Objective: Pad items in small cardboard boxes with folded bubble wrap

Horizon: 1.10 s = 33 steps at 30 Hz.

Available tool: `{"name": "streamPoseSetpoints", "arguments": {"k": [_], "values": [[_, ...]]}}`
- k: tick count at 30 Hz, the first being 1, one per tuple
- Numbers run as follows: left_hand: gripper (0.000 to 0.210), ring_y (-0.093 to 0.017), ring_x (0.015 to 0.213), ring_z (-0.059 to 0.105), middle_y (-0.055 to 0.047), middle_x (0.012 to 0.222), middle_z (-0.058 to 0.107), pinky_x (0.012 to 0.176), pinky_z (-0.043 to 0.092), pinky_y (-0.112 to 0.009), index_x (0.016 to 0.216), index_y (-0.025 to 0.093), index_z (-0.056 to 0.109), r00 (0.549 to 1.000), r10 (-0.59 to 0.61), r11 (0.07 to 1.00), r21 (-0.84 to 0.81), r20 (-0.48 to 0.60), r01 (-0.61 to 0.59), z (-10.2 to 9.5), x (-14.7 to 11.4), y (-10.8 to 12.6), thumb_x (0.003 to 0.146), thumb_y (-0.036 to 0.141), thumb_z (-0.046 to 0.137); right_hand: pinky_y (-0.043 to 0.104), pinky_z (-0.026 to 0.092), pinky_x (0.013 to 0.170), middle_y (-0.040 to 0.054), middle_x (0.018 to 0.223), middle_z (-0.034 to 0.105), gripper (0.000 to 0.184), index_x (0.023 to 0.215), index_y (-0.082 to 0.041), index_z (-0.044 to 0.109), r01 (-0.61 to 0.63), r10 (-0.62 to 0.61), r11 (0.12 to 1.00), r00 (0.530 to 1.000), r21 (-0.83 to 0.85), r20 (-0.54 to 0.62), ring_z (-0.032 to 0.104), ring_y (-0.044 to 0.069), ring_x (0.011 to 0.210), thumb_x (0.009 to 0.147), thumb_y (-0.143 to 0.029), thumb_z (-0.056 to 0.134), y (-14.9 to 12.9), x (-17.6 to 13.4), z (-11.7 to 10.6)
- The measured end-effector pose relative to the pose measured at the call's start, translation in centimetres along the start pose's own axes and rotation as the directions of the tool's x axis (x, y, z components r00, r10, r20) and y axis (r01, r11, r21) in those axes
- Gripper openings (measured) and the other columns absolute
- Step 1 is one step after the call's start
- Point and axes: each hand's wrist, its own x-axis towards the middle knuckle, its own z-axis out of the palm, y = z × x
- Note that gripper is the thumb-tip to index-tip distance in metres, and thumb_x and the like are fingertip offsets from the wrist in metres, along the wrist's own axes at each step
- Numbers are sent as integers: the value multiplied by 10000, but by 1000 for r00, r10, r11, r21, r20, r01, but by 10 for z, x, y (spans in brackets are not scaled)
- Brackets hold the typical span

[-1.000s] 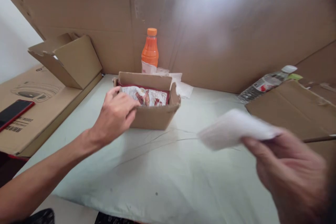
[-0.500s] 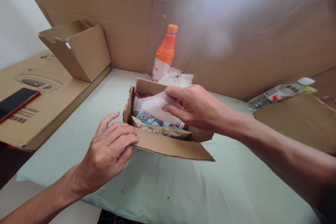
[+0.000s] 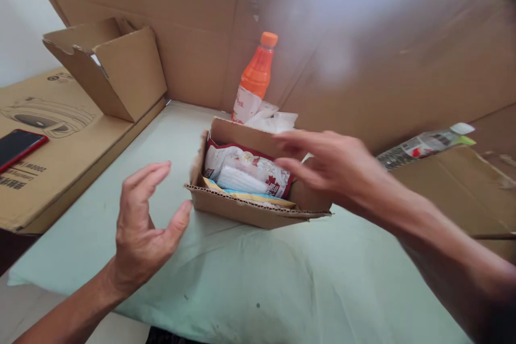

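An open cardboard box [image 3: 242,215] sits mid-table on the pale green cover. Inside it lie a red-and-white printed packet [image 3: 248,157], a yellow-and-blue edged packet [image 3: 258,198] along the front wall, and a white translucent bundle [image 3: 237,178] on top of them. My left hand [image 3: 147,220] is off the box at its left, thumb and fingers apart, holding nothing. Over the box's right end hovers my right hand [image 3: 322,164], slightly blurred, fingers spread and nothing in them.
Behind the box stands an orange drink bottle [image 3: 256,78] beside crumpled clear plastic [image 3: 278,119]. At right a clear bottle [image 3: 427,145] leans by a cardboard piece [image 3: 455,185]. On the left, a flat carton [image 3: 60,161] carries a phone [image 3: 20,146] and an open box [image 3: 129,72].
My right hand has let go of the white bundle, which now lies in the box, and has moved right. My left hand has left the front flap, which stands up more.
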Motion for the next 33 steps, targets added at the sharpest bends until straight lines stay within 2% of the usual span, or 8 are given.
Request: {"name": "streamPoseSetpoints", "arguments": {"k": [4, 7, 10, 14, 18, 22, 27, 33], "values": [[630, -272, 1289, 584, -97, 1416, 543, 1154, 471, -511, 1434, 287, 509, 952, -286, 946, -126, 108, 299, 3, -20, -29, 853, 259, 751, 349, 513, 609, 52, 895, 797, 315, 960, -261, 751, -322, 338, 934, 937, 153, -92, 696, 213, 675, 913, -536, 604, 38, -92, -4], [526, -246, 1147, 662, -106, 1322, 610, 1030, 569, -452, 1322, 225, 568, 836, -436, 840, -182, 333, 511, 24, -25, -38, 854, 400, 731, 344, 547, 564, 84, 906, 791, 353, 1034, -241, 709, -406, 415, 825, 907, 393, 66, 717, 237, 716, 862, -535, 617, 36, -130, 48], [470, -238, 1043, 685, -88, 1168, 667, 944, 600, -429, 1200, 197, 599, 784, -488, 789, -191, 382, 584, 49, -28, -26, 829, 461, 716, 368, 546, 561, 99, 886, 764, 403, 1069, -203, 645, -430, 417, 767, 898, 477, 140, 672, 225, 633, 842, -532, 593, 21, -134, 100], [452, -242, 1014, 683, -95, 1160, 672, 922, 593, -436, 1246, 214, 595, 790, -435, 836, -130, 432, 533, 52, -52, 3, 848, 395, 709, 392, 561, 613, 109, 856, 747, 423, 997, -191, 621, -493, 516, 710, 850, 502, 105, 694, 261, 713, 851, -584, 570, 28, -138, 116], [731, -318, 1248, 621, -151, 1428, 568, 1076, 510, -544, 1474, 260, 456, 773, -365, 866, -116, 519, 487, 40, -73, 3, 827, 412, 761, 374, 590, 658, 122, 1079, 757, 441, 1112, -202, 616, -488, 528, 664, 842, 566, 107, 725, 246, 796, 877, -575, 605, 50, -162, 106], [1218, -408, 1525, 341, -185, 1675, 267, 1210, 362, -595, 1619, 287, 201, 777, -303, 829, -250, 552, 501, 58, -53, -18, 647, 497, 904, 387, 610, 668, 142, 1158, 745, 480, 1145, -197, 598, -513, 537, 607, 828, 607, 164, 744, 253, 806, 869, -588, 620, 50, -168, 116], [1364, -403, 1503, 363, -189, 1660, 288, 1197, 397, -546, 1647, 269, 123, 737, -160, 735, -419, 657, 533, 86, -24, -25, 577, 456, 947, 382, 619, 680, 140, 1113, 759, 515, 1107, -194, 610, -526, 602, 523, 785, 671, 146, 757, 277, 828, 822, -614, 697, 45, -159, 136], [1255, -396, 1457, 437, -195, 1630, 357, 1162, 451, -545, 1601, 226, 260, 854, -375, 820, -301, 361, 488, 38, -53, -39, 580, 561, 910, 396, 638, 722, 120, 1132, 745, 507, 1179, -207, 623, -316, 420, 511, 903, 799, 88, 743, 263, 860, 838, -568, 726, 20, -92, 150]]}}
